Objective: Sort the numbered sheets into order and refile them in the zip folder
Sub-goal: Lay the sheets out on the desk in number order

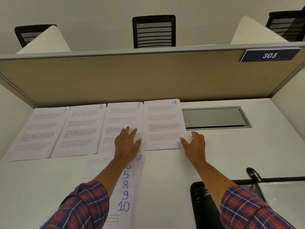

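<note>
Pinching sheet 4 point(162, 119) seemingly, right hand point(195, 142), left hand point(127, 142) flat

head view | above desk point(165, 171); faces forward and down toward partition point(132, 76) | near; single view
</note>
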`<state>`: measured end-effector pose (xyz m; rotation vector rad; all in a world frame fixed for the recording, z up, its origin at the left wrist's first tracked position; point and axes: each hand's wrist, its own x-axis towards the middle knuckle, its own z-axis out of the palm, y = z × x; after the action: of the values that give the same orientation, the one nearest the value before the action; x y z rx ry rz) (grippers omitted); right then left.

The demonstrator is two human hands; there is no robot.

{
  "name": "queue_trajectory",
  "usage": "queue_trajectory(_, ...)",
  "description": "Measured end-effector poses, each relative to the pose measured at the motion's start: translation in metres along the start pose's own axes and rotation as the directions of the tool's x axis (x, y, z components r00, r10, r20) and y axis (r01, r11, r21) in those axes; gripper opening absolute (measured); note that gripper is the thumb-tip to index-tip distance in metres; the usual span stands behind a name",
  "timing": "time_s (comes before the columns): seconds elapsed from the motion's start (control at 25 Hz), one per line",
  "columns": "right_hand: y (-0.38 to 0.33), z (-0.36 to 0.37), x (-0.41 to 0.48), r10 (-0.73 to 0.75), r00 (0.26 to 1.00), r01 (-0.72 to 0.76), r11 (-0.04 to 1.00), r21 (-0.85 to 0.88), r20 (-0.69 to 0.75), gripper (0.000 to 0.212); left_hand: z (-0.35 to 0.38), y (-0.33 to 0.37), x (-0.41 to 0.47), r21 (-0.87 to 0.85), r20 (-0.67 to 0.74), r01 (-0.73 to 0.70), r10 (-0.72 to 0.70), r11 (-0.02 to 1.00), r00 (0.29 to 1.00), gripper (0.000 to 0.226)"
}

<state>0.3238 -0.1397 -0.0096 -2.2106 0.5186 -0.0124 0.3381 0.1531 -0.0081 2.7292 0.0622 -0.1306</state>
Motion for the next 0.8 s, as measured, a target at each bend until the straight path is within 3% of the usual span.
queue_trajectory(0.24, 0.008, 0.005, -0.046, -0.059, 0.998, 0.059, 0.995, -0.074, 0.010, 0.074, -0.006, -0.021, -0.047, 0.031, 0.042, -0.047, 0.046, 0.998, 0.998, 0.071)
queue_trajectory(0.48, 0.005, 0.027, -0.109, -0.054, 0.997, 0.060, 0.990, -0.130, 0.049, 0.071, -0.017, -0.066, -0.104, -0.037, -0.015, -0.066, 0.065, 0.997, 0.998, 0.072)
queue_trajectory(0.68, -0.013, 0.059, -0.163, -0.145, 0.986, 0.156, 0.973, -0.167, 0.078, 0.059, -0.025, -0.103, -0.144, -0.003, -0.007, -0.085, 0.085, 0.996, 0.996, 0.077)
queue_trajectory(0.8, -0.028, 0.081, -0.181, -0.215, 0.961, 0.239, 0.963, -0.128, 0.173, 0.047, -0.024, -0.127, -0.166, 0.073, -0.021, -0.130, 0.132, 0.989, 0.991, 0.081)
